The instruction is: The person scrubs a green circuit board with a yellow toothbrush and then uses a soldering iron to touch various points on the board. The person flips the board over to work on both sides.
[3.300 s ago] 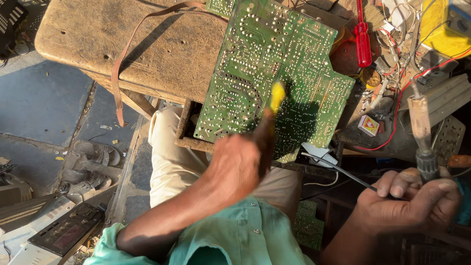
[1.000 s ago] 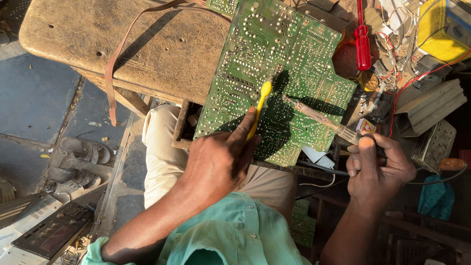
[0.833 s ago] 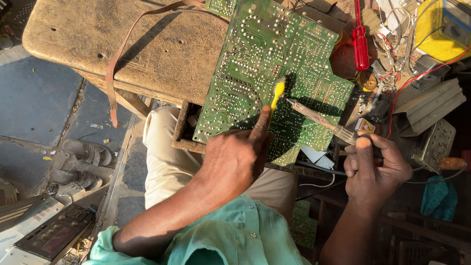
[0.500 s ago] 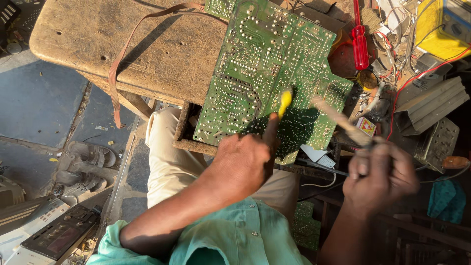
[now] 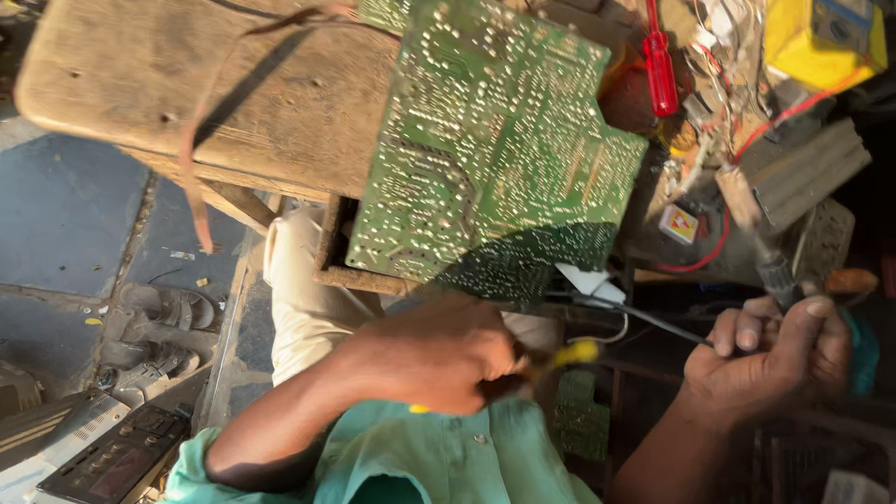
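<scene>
Head view: the left hand (image 5: 439,350) grips a yellow tool (image 5: 571,354) just below the green board (image 5: 495,140) at the bench's near edge; the right hand (image 5: 770,359) grips a soldering iron (image 5: 756,233), farther off.

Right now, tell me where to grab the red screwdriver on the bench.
Grip the red screwdriver by its fat red handle, coming from above, fingers across it. It lies flat, roughly lengthwise away from the person, beside the green circuit board; wires crowd its right side.

One head-worn camera looks steeply down, close over the desk (image 5: 280,121), lap and floor (image 5: 75,215).
</scene>
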